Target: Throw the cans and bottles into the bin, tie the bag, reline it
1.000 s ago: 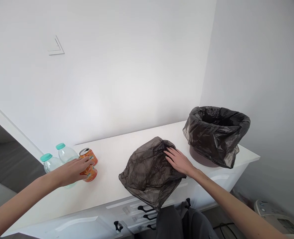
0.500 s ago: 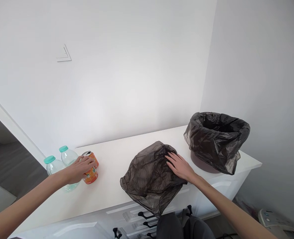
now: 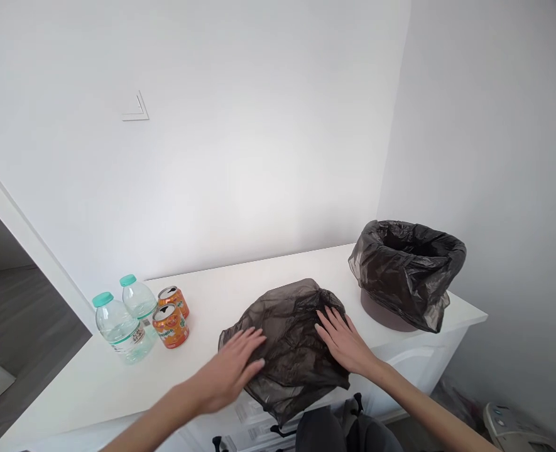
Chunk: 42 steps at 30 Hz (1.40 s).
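A thin black plastic bag (image 3: 287, 339) lies crumpled on the white countertop (image 3: 207, 370), with part of it drooping over the front edge. My left hand (image 3: 230, 370) is at the bag's left side, fingers stretched out and thumb apart; whether it touches the plastic is hard to tell. On the bag's right side my right hand (image 3: 346, 342) rests flat with its fingers spread. Left of the bag stand two orange drink cans (image 3: 171, 326), their tops opened. Beside them are two clear plastic bottles (image 3: 122, 329) with turquoise caps. All of these stand upright.
At the counter's right end stands a brown bin (image 3: 386, 312) lined with another black bag (image 3: 407, 270), folded over its rim. White walls (image 3: 278, 125) rise behind and to the right. Black drawer handles (image 3: 282, 431) stick out from the cabinet front below.
My left hand has left the cans and moved right to the black bag. My right hand stays on the bag with its fingers spread wider. The view has shifted slightly.
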Each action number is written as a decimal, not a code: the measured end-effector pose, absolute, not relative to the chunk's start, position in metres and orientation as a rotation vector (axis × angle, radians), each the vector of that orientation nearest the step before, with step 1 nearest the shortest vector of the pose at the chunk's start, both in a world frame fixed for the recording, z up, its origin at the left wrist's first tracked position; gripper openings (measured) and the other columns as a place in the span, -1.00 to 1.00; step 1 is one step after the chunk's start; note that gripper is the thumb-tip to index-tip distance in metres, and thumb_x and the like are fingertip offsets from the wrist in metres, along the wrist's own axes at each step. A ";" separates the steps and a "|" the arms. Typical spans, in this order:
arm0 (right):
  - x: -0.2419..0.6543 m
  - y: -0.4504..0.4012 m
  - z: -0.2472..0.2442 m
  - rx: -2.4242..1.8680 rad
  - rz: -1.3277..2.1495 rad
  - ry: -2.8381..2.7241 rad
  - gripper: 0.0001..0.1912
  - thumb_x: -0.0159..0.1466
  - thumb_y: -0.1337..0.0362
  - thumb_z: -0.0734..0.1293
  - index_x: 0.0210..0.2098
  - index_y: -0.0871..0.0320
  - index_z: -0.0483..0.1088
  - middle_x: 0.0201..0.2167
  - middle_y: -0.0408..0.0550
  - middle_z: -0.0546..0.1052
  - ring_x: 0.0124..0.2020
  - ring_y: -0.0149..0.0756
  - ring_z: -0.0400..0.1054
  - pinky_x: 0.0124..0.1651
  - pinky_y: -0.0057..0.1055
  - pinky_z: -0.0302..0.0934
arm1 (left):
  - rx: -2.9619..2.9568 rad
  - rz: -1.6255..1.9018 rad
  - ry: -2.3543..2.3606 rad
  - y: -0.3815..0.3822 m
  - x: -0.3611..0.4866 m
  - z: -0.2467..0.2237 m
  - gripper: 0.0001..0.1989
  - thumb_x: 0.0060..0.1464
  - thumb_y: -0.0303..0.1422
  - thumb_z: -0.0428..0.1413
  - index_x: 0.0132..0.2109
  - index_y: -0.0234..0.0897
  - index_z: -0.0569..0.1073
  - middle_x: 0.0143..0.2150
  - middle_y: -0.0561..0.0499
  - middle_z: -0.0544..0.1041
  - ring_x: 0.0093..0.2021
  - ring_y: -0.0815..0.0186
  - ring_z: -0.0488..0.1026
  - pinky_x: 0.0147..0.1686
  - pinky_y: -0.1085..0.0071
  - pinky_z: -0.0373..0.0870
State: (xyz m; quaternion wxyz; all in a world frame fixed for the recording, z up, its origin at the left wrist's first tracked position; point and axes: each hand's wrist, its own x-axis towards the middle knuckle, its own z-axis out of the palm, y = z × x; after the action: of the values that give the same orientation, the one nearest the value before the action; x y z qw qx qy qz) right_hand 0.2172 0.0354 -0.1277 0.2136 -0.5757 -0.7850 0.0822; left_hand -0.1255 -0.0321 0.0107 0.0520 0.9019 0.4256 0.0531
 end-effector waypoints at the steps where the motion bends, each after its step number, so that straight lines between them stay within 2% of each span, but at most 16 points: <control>1: 0.218 0.031 -0.126 -1.597 0.236 -2.178 -0.29 0.51 -0.16 -0.11 0.51 -0.02 0.01 0.50 -0.03 0.10 0.52 0.03 -0.06 0.46 0.18 -0.07 | 2.758 0.112 1.277 -0.031 -0.129 -0.003 -0.45 0.45 -0.14 -0.13 0.49 -0.06 0.11 0.52 -0.06 0.17 0.51 0.10 0.10 0.45 0.03 0.14; 5: 0.220 0.012 -0.098 -1.600 0.153 -2.129 -0.35 0.50 -0.12 -0.04 0.36 -0.02 0.33 0.32 0.06 0.42 0.35 0.14 0.25 0.34 0.22 0.11 | 2.793 0.029 1.583 -0.010 -0.160 -0.027 -0.48 0.41 -0.32 -0.13 0.42 -0.32 0.27 0.49 -0.26 0.20 0.50 -0.08 0.07 0.45 -0.18 0.03; 8: 0.217 0.004 -0.070 -1.506 0.037 -2.077 -0.44 0.50 -0.06 0.04 0.24 0.01 0.45 0.18 0.13 0.53 0.22 0.14 0.35 0.24 0.13 0.23 | 2.802 0.222 1.746 -0.004 -0.167 -0.018 -0.47 0.32 -0.49 -0.15 0.36 -0.38 0.34 0.46 -0.31 0.24 0.49 -0.08 0.11 0.44 -0.17 0.07; 12: 0.212 0.009 -0.058 -1.291 0.042 -2.195 -0.49 0.52 0.01 0.05 0.30 -0.02 0.37 0.34 0.02 0.40 0.37 0.01 0.21 0.36 0.03 0.14 | 2.780 0.372 1.321 -0.032 -0.143 -0.001 -0.48 0.40 -0.34 -0.09 0.44 -0.05 0.19 0.49 -0.07 0.24 0.48 0.12 0.17 0.43 0.05 0.22; 13: 0.211 0.012 -0.061 -1.276 0.067 -2.236 -0.47 0.52 -0.01 0.05 0.34 -0.02 0.33 0.39 0.00 0.34 0.42 0.00 0.14 0.40 0.04 0.09 | 2.772 0.326 1.203 -0.042 -0.136 -0.001 -0.40 0.38 -0.24 -0.01 0.49 -0.02 0.10 0.52 -0.07 0.18 0.50 0.09 0.13 0.44 0.04 0.19; 16: 0.211 0.021 -0.078 -1.338 0.217 -2.341 -0.35 0.50 -0.14 0.05 0.45 -0.01 0.18 0.50 -0.01 0.13 0.52 0.01 -0.06 0.48 0.05 -0.05 | 2.790 0.125 0.984 -0.063 -0.122 -0.014 0.14 0.09 -0.01 0.29 0.56 -0.06 -0.25 0.57 -0.15 -0.03 0.54 -0.08 -0.05 0.47 -0.11 0.02; 18: 0.215 0.025 -0.085 -1.379 0.380 -2.390 -0.28 0.49 -0.20 0.01 0.50 -0.01 0.05 0.55 -0.04 -0.02 0.55 -0.02 -0.19 0.52 0.04 -0.16 | 2.841 0.082 1.024 -0.068 -0.121 -0.032 0.25 0.03 -0.10 0.36 0.56 -0.08 -0.33 0.57 -0.15 -0.05 0.54 -0.11 -0.08 0.46 -0.17 0.01; 20: 0.224 0.025 -0.082 -1.374 0.558 -2.412 -0.25 0.48 -0.22 -0.02 0.53 -0.05 -0.08 0.57 -0.11 -0.16 0.57 -0.06 -0.32 0.55 0.01 -0.27 | 2.911 0.165 1.123 -0.066 -0.125 -0.052 0.03 0.18 -0.35 0.24 0.56 -0.02 -0.24 0.55 -0.07 0.06 0.53 0.00 0.00 0.46 -0.10 0.08; 23: 0.247 0.016 -0.066 -1.309 0.766 -2.424 -0.23 0.45 -0.26 0.04 0.54 -0.14 -0.16 0.57 -0.20 -0.28 0.57 -0.07 -0.40 0.55 -0.01 -0.30 | 2.923 0.413 1.138 -0.058 -0.132 -0.070 -0.27 0.30 -0.60 -0.06 0.49 0.08 0.08 0.45 0.10 0.31 0.46 0.23 0.22 0.43 0.08 0.19; 26: 0.278 0.002 -0.057 -1.215 0.814 -2.491 -0.04 0.30 -0.30 0.29 0.53 -0.21 -0.15 0.58 -0.18 -0.24 0.56 0.04 -0.33 0.53 0.03 -0.22 | 2.651 0.611 1.248 -0.051 -0.133 -0.065 -0.49 0.35 -0.50 -0.13 0.30 0.03 0.39 0.26 0.10 0.55 0.29 0.25 0.47 0.30 0.21 0.38; 29: 0.301 -0.010 -0.062 -1.164 0.678 -2.546 0.07 0.18 -0.24 0.46 0.52 -0.17 -0.05 0.56 -0.06 -0.09 0.54 0.15 -0.18 0.50 0.08 -0.13 | 2.238 0.705 1.527 -0.038 -0.130 -0.042 -0.64 0.39 -0.25 -0.14 0.03 -0.12 0.54 -0.09 0.01 0.70 -0.06 0.17 0.65 -0.01 0.28 0.57; 32: 0.306 -0.013 -0.070 -1.126 0.469 -2.504 -0.31 0.36 -0.09 0.36 0.42 -0.13 0.22 0.46 -0.01 0.23 0.44 0.05 0.12 0.42 0.02 0.06 | 2.040 0.688 1.658 -0.014 -0.133 -0.017 -0.56 0.33 -0.07 -0.15 -0.20 -0.20 0.53 -0.22 -0.02 0.67 -0.17 0.13 0.62 -0.11 0.25 0.57; 35: 0.293 -0.007 -0.066 -1.135 0.365 -2.386 -0.62 0.51 0.04 0.16 0.12 -0.03 0.50 0.16 0.02 0.54 0.17 -0.07 0.41 0.21 -0.10 0.25 | 2.021 0.593 1.720 0.013 -0.141 0.003 -0.58 0.26 -0.04 -0.11 -0.24 -0.21 0.50 -0.26 -0.05 0.66 -0.19 0.07 0.62 -0.12 0.17 0.56; 37: 0.280 0.001 -0.060 -1.200 0.364 -2.294 -0.59 0.54 0.08 0.07 -0.06 0.03 0.52 -0.07 0.01 0.62 -0.04 -0.12 0.49 0.08 -0.16 0.28 | 2.032 0.583 1.790 0.024 -0.143 0.016 -0.61 0.24 -0.08 -0.07 -0.11 -0.25 0.50 -0.19 -0.11 0.66 -0.14 0.01 0.62 -0.07 0.08 0.54; 39: 0.268 0.011 -0.055 -1.322 0.392 -2.208 -0.58 0.55 0.08 0.04 -0.15 0.05 0.47 -0.24 -0.04 0.61 -0.19 -0.14 0.48 -0.04 -0.22 0.26 | 2.113 0.689 1.883 0.025 -0.133 0.027 -0.58 0.27 -0.16 -0.08 0.11 -0.31 0.41 0.05 -0.23 0.60 0.07 -0.04 0.56 0.10 -0.02 0.45; 42: 0.253 0.030 -0.052 -1.589 0.405 -2.153 -0.58 0.55 0.10 0.00 -0.18 0.06 0.41 -0.34 -0.06 0.59 -0.26 -0.14 0.46 -0.20 -0.32 0.18 | 2.561 0.945 1.783 0.009 -0.093 0.035 -0.57 0.34 -0.32 -0.12 0.27 -0.29 0.31 0.33 -0.24 0.40 0.35 0.05 0.32 0.35 -0.01 0.22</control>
State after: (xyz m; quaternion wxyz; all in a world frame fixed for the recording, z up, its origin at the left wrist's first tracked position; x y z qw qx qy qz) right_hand 0.2527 0.0299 -0.0524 0.2160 -0.5732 -0.7768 0.1462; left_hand -0.0935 0.0088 0.0348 -0.0593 0.7840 0.5460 0.2893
